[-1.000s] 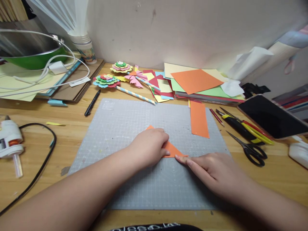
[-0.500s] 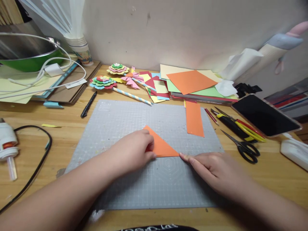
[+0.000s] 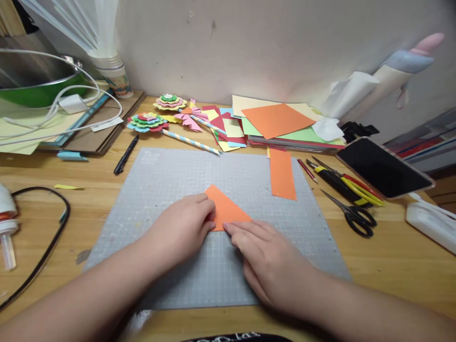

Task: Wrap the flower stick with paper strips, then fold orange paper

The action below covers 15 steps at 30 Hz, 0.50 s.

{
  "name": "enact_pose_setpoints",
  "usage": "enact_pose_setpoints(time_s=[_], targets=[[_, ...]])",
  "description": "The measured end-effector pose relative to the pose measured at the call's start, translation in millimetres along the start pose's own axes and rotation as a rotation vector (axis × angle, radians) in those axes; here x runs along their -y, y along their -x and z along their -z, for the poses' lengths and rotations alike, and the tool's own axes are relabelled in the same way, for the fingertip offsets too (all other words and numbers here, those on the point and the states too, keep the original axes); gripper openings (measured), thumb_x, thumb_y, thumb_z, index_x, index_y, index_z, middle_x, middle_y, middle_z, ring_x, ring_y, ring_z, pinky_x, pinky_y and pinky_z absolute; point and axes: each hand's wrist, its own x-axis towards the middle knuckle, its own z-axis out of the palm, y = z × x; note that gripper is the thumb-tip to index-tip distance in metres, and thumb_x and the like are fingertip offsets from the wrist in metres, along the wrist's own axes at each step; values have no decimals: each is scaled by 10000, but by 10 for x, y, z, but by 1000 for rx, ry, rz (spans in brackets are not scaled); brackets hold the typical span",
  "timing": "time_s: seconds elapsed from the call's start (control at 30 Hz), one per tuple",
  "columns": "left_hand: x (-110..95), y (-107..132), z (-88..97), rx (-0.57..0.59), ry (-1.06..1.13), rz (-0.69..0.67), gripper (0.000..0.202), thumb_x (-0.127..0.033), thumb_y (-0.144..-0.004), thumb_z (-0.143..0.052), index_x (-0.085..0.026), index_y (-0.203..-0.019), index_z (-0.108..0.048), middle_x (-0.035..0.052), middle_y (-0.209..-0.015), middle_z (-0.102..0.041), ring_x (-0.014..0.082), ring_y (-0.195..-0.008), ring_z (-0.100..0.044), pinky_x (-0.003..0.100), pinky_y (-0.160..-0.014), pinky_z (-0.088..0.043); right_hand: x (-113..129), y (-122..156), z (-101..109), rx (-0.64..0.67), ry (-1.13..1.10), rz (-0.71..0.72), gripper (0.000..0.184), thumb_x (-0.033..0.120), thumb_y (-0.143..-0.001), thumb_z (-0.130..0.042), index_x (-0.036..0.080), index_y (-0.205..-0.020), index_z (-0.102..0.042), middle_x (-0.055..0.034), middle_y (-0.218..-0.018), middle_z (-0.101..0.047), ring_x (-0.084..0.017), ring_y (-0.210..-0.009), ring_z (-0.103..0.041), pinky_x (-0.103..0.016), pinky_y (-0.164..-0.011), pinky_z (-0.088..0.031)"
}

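Note:
A folded triangle of orange paper (image 3: 226, 211) lies on the grey cutting mat (image 3: 171, 280), its long edge toward me. My left hand (image 3: 190, 221) covers the triangle's left part, its curled fingers and thumb closed on the paper. With fingers stretched out, my right hand (image 3: 270, 251) lies on the right end of the triangle, and its fingertips touch the paper close to the front edge. The triangle's left and right corners are hidden under my hands. Toward the mat's right side rests an orange paper strip (image 3: 283, 175).
Right of the mat lie black scissors (image 3: 352, 216), a yellow-and-black cutter (image 3: 338, 183) and a phone (image 3: 384, 166). Layered paper flowers (image 3: 147, 122) and a paper stack (image 3: 285, 121) line the back. A black pen (image 3: 126, 154) and a glue gun (image 3: 7, 218) are leftward.
My right hand has slid left from the triangle's right corner along its front edge, its fingers now flatter on the paper. My left hand stays on the triangle. The view has shifted slightly.

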Motion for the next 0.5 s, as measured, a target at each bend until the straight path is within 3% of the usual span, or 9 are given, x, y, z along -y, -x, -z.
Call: enact_pose_setpoints(time_s=[0.17, 0.3, 0.4, 0.5], targets=[[42, 110, 21, 15, 43, -98, 136, -190, -876, -439, -196, -794, -548, 8, -834, -570, 154, -759, -508, 293, -670, -392, -27, 7, -76, 0, 92, 25, 267, 65, -884, -387, 102, -1013, -617, -158, -1228, -615, -266, -1112, -548, -439, -930, -440], [42, 178, -25, -16, -91, -192, 180, -234, -924, -411, -188, -846, -566, 26, -861, -582, 171, -800, -516, 314, -712, -397, -110, -146, -41, 24, -12, -17, 244, 108, -926, -376, 147, -1005, -604, -88, -1000, -662, -195, -902, -567, -335, -775, -463], [45, 171, -59, -33, -190, -272, 198, -237, -937, -388, -183, -847, -556, 34, -865, -589, 186, -812, -514, 338, -730, -395, -154, -273, -30, 49, 96, -29, 228, 136, -925, -386, 162, -887, -610, -63, -841, -616, -187, -763, -506, -311, -658, -414], [43, 151, -70, -47, -205, -248, 198, -227, -924, -388, -182, -815, -546, 30, -813, -572, 183, -761, -504, 336, -690, -391, -195, -325, -62, 30, 224, 45, 243, 115, -900, -402, 162, -753, -590, -52, -748, -565, -180, -685, -448, -317, -596, -349]])
